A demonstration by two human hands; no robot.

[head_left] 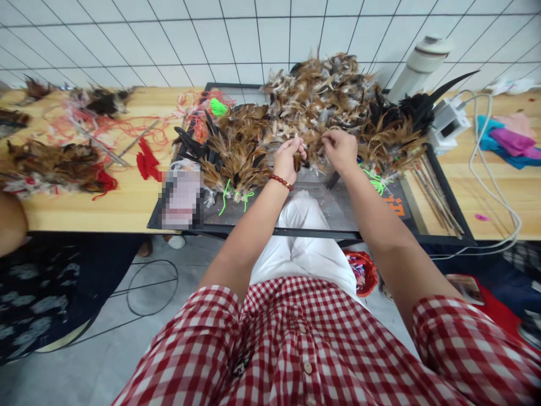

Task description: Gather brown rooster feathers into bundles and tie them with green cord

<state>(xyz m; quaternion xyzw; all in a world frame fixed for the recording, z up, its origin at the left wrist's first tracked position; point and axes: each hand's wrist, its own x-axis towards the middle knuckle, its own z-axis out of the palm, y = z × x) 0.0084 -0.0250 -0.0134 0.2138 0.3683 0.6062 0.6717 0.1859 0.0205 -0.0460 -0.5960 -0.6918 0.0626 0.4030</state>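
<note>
My left hand (pixel 288 160), with a beaded bracelet on its wrist, is pinched closed on brown feathers (pixel 299 163) partly hidden by its fingers. Just right of it, my right hand (pixel 341 149) has thumb and fingertips pressed together on a brown feather at the near edge of a large loose feather heap (pixel 323 104). Left of my hands lie feather bunches (pixel 239 158) tied at the base with green yarn (pixel 248 196). Another brown bunch (pixel 391 144) with green yarn (pixel 375 179) rests to the right. All of this sits on a dark-framed board (pixel 270 217).
Thin sticks (pixel 437 194) line the board's right side. Behind stand a white bottle (pixel 420 65) and a white charger (pixel 450 121) with a looping cable (pixel 501 194). Red yarn (pixel 147 160) and more feathers (pixel 54 163) lie left, near another person's arm (pixel 12 223). A red basket (pixel 362 273) is below.
</note>
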